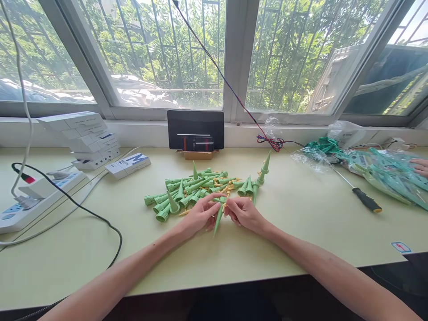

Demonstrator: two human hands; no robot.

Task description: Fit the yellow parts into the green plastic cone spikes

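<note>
Near the middle of the table, my left hand (202, 213) is closed around a green plastic watering spike (218, 219), its point tilted down toward me. My right hand (245, 213) pinches at the spike's upper end, where a small yellow valve piece (228, 194) shows between the hands. The fingertips partly hide where the two parts meet. Just beyond my hands lies a pile of similar green spikes (185, 187), some on their sides and some upright, with yellow pieces among them. A taller stacked spike (264, 168) stands at the pile's right end.
White boxes (90, 140) and a power strip (43, 198) with cables are on the left. A tablet (195, 122) with a phone (198, 143) stands at the back. To the right lie a screwdriver (366, 199) and bagged green items (388, 171), touched by another person's hand (420, 166).
</note>
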